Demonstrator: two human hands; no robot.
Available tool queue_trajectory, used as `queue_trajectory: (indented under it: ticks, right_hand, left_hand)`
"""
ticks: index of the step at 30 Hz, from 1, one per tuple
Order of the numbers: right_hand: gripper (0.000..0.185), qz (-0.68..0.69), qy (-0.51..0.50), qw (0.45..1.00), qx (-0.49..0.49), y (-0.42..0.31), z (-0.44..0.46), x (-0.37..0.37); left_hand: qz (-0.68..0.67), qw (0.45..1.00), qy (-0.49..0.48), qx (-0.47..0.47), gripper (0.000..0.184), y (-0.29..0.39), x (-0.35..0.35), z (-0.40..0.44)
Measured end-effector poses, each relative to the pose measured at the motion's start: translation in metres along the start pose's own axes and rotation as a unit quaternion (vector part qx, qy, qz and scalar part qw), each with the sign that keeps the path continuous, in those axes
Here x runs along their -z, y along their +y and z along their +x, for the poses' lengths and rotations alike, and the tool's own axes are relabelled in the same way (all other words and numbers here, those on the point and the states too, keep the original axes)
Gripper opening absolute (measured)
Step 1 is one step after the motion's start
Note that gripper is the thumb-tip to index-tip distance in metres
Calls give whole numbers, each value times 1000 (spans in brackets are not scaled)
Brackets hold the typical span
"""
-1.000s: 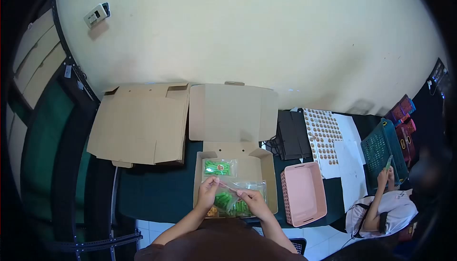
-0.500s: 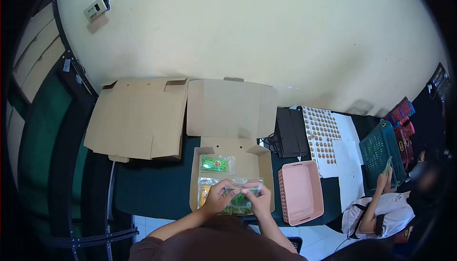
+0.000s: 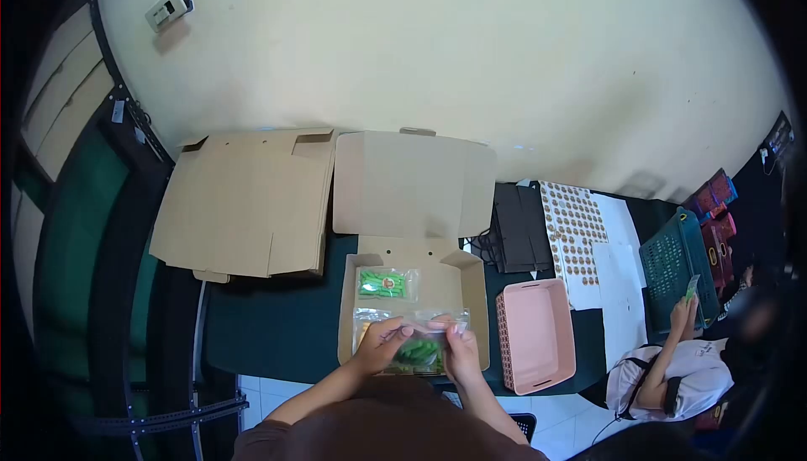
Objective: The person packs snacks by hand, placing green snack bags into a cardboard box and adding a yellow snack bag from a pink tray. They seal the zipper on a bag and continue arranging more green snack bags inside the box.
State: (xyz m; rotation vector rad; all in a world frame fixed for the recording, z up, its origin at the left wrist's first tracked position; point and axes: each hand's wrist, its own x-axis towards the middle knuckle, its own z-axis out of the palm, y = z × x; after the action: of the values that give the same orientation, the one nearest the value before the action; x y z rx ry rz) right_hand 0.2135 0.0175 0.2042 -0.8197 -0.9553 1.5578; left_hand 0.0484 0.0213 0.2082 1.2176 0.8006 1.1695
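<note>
The grip of each bare hand is closed on the upper edge of a clear plastic bag of green pieces, the left hand at one end and the right hand pinching the other with its thumb; just how the left fingers meet the film is hard to make out. The clear plastic bag of green pieces is held over the near part of an open brown cardboard box, and its glossy film blurs the contents. Behind the left hand shows a sliver of a clear bag with orange contents, mostly covered. Farther back in the box lies a flat clear packet of bright green sticks, its round label too small to read. The box's lid stands raised behind. The brown sleeve and torso cut off the near edge of the dark green counter. To the left is a stack of flat brown cardboard; to the right, a pink plastic basket, with black flat items and a sheet of round brown stickers beyond. At far right, another person, head blurred, holds a small green packet beside a teal perforated basket.
</note>
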Motion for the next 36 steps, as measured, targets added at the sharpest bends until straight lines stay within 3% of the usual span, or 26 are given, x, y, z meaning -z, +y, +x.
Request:
queue_trajectory:
  ticks: [4, 6, 10, 19, 22, 27, 32, 35, 36]
  right_hand:
    - [34, 21, -30, 999, -18, -10, 2, -4]
    - [28, -113, -16, 993, 36, -9, 5, -2]
    - [18, -239, 20, 969, 58, -2, 1, -11]
    - [26, -172, -33, 985, 4, -7, -2, -2]
    - [33, -106, -71, 991, -28, -3, -2, 8]
    - [41, -110, -74, 988, -76, 4, -4, 23]
    - [42, -137, -87, 983, -90, 5, -4, 29]
    - [49, -134, -36, 986, -93, 1, 1, 21]
    - [49, -120, 33, 989, -78, -3, 4, 16]
  left_hand:
    - [-32, 999, 18, 10, 25, -9, 1, 0]
    - [-54, 998, 24, 6, 20, -13, -1, 1]
    - [-9, 999, 32, -30, 11, -10, -5, 0]
    - [-49, 998, 8, 43, 22, -13, 12, -1]
    - [9, 998, -47, 37, 28, -10, 19, -1]
    - [-24, 990, -103, 93, 33, 3, 24, 4]
    - [3, 991, -105, 82, 33, -14, 31, 4]
    - [22, 993, -78, 88, 36, -13, 31, 8]
    - [20, 992, -60, 109, 40, -12, 31, 8]
